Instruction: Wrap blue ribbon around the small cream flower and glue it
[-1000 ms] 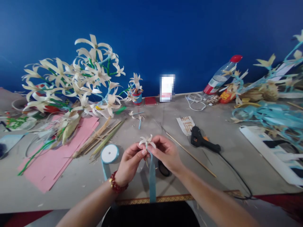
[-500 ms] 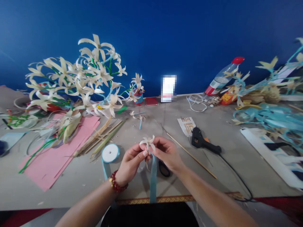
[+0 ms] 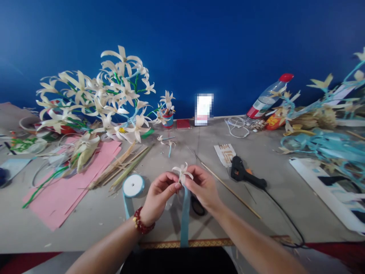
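Note:
Between my hands, above the front of the table, is a small cream artificial flower (image 3: 182,173) with narrow curling petals. My left hand (image 3: 162,191) pinches at its base with thumb and forefinger. My right hand (image 3: 203,186) is closed on the upper end of a light blue ribbon (image 3: 185,220), pressed against the flower's stem. The ribbon hangs down over the table's front edge. Left of my hands lies the ribbon spool (image 3: 133,185), its strip trailing toward me. Scissors, of which a black handle (image 3: 197,206) shows, lie partly under my right hand.
A black glue gun (image 3: 246,175) with its cord lies to the right, beside a thin stick (image 3: 230,190). Pink sheets (image 3: 74,182) and dry stalks (image 3: 122,167) are at left. A large bunch of cream flowers (image 3: 125,89) and a tilted bottle (image 3: 265,99) stand behind.
The flower has turned a little and shifted slightly right between my fingers. Both hands keep their hold. The whole view has shifted slightly.

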Tool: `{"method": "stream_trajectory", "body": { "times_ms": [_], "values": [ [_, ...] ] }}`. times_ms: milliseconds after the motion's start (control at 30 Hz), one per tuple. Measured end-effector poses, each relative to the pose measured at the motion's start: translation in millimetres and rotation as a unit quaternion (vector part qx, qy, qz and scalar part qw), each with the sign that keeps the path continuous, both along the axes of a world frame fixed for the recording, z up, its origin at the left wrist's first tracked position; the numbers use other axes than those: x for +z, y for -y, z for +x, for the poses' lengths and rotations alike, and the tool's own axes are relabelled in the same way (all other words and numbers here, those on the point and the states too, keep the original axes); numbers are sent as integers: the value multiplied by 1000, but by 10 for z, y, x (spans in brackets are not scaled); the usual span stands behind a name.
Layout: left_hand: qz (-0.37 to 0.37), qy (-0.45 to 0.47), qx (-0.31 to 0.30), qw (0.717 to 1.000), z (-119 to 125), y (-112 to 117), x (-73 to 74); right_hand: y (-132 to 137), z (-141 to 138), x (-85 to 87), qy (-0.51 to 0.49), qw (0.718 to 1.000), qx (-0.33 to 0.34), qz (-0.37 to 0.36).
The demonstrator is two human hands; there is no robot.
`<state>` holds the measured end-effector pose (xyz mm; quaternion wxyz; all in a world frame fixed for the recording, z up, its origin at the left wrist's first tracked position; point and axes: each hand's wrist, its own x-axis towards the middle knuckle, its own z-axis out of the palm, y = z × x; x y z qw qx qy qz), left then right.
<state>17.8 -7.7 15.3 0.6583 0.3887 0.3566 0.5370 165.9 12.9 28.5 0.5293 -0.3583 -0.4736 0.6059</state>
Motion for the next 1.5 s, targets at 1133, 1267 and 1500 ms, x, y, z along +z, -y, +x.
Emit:
{"method": "stream_trajectory", "body": {
  "times_ms": [1133, 1267, 1500],
  "values": [
    [-21, 25, 37, 999, -32, -12, -72, 18, -56, -28, -42, 997, 39, -59],
    [-29, 30, 32, 999, -23, -9, -56, 20, -41, -46, -40, 997, 28, -56],
    [-35, 58, 18, 998, -7, -6, -24, 15, 4, -29, -34, 997, 45, -55]
  ]
}}
